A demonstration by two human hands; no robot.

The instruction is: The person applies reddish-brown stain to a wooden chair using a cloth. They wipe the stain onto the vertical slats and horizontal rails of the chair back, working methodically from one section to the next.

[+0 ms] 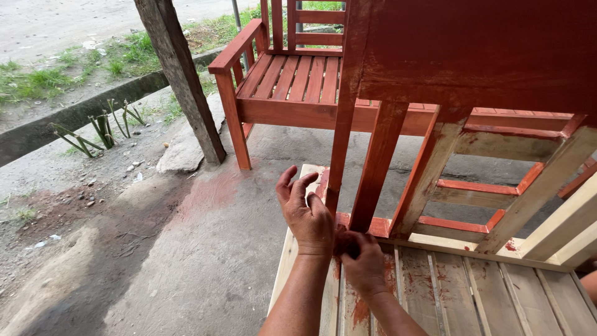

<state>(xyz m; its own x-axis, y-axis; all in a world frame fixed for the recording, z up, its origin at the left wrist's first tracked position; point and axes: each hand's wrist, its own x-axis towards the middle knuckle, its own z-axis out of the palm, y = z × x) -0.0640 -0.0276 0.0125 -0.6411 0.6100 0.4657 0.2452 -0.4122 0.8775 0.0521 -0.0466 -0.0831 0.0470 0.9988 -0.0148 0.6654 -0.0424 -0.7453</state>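
Watching the feed: the near chair (472, 186) at 3 o'clock looks maybe half stained to me, top panel and three slats red, seat boards mostly bare. Left hand (308, 214) half open on a slat, right hand (364, 264) pinching something dark. Second chair (292, 81), 12 o'clock, fully red.

Bare forearms, no sleeves; red paint smears the right hand (364, 264).

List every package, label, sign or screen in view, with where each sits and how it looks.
None in view: only the half-painted bench under the left hand and right hand, a painted red bench behind, and a wooden post.
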